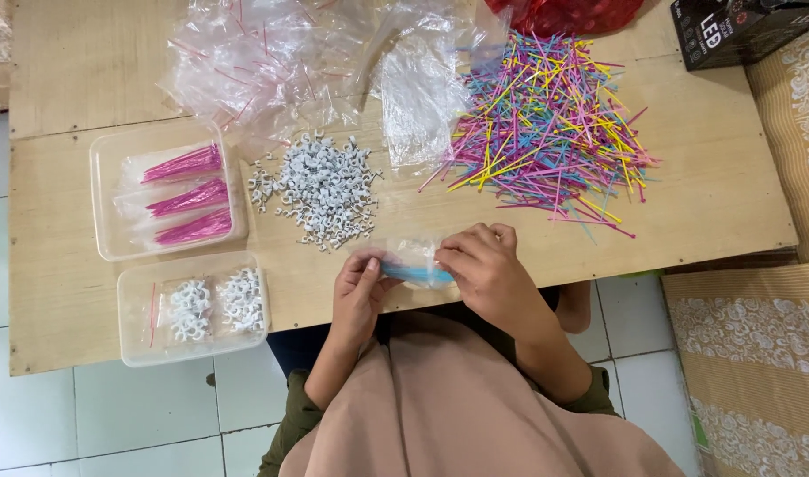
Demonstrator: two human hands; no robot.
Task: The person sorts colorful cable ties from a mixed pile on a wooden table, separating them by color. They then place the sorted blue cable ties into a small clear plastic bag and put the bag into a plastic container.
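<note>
Two clear rectangular plastic trays (104, 208) are sitting on the pale wooden bench (714, 194); the upper is carrying three bagged bundles of pink cable ties (185, 196), the lower (132, 331) two bags of white clips (215, 306). Two hands are showing, left (358, 296) and right (486, 274).

light: bright, even, diffuse | shadows: faint | glare: on plastic bags (272, 62) | focus: sharp

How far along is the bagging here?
Done: three bags of pink ties in one tray, two bags of white clips in another. In hand: left hand and right hand hold a small bag with blue ties. Left: loose clip pile, mixed tie pile.
</note>
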